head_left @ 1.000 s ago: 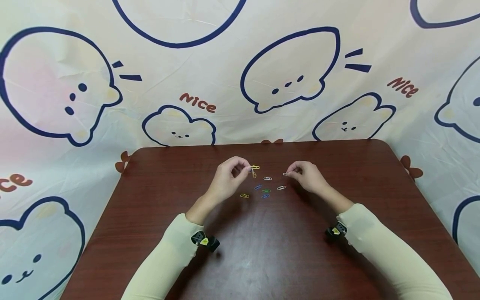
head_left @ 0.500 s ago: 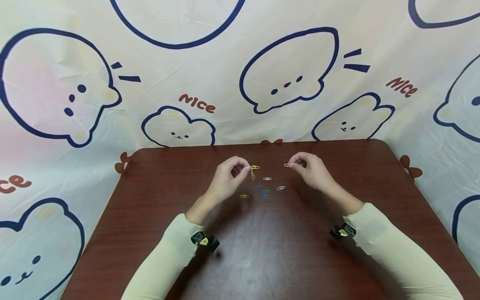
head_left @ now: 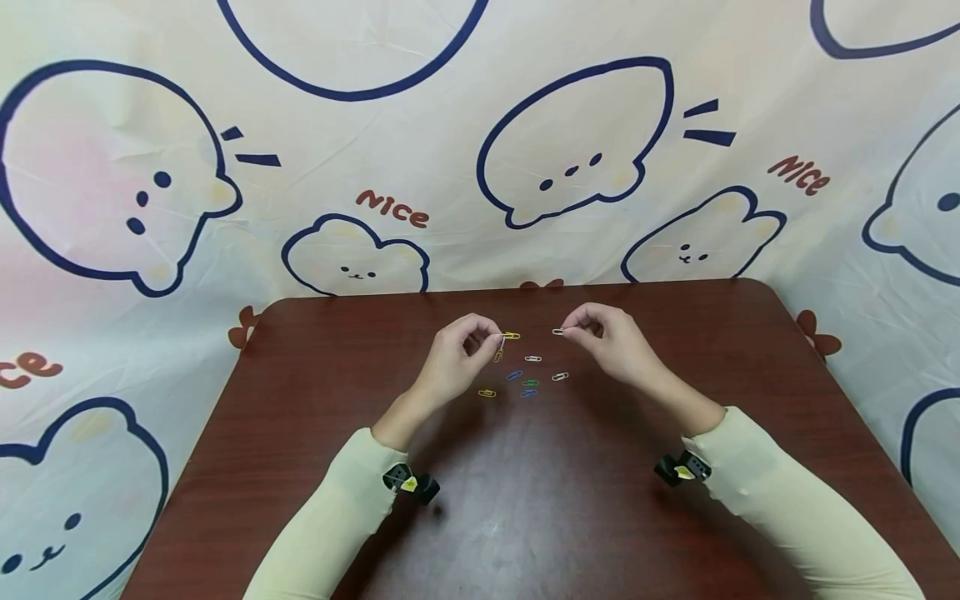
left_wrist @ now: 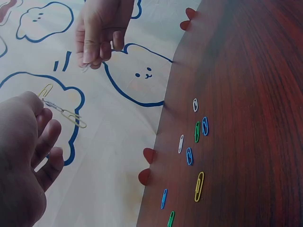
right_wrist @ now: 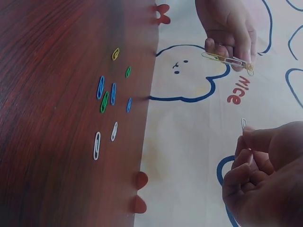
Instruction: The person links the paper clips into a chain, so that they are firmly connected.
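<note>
My left hand (head_left: 461, 354) pinches a short chain of linked paper clips above the table. One yellow paper clip (left_wrist: 46, 90) juts out at the fingertips, a white paper clip (right_wrist: 232, 60) comes after it, and another yellow paper clip (left_wrist: 74, 118) hangs from the chain. To the right, my right hand (head_left: 615, 342) pinches a single white paper clip (right_wrist: 244, 124) between thumb and finger, its loop pointing toward the chain. A gap separates this clip from the chain. The fingers cover part of each held clip.
Loose paper clips lie on the dark brown table (head_left: 495, 517) below the hands: white (head_left: 560, 377), green (head_left: 531, 383), blue (head_left: 513, 375) and a yellow clip (head_left: 487, 392) among several. A patterned cloth (head_left: 450, 167) hangs behind the table's far edge.
My right hand first lifted its white paper clip up and away, then brought it left, closer to the chain. The hanging yellow clip has swung left; my left hand stays almost still.
</note>
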A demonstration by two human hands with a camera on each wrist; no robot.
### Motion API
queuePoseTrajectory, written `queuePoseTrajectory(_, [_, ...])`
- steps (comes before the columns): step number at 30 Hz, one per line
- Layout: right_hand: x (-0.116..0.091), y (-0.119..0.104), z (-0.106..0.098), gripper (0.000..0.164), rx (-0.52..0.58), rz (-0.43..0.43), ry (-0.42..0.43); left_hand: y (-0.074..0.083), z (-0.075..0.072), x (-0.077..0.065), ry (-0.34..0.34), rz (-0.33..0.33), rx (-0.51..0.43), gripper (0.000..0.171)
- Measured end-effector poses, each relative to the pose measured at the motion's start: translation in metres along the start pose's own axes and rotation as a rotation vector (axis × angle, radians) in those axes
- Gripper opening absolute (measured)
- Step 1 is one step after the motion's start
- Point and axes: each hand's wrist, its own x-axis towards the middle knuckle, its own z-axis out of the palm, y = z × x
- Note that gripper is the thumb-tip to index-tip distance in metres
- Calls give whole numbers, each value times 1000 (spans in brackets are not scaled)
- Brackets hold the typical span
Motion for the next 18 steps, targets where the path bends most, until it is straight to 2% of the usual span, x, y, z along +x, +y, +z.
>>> queuePoseTrajectory(18, [3,-29,10,4,60,-69,-43,0,6,2,6,3,-9,5])
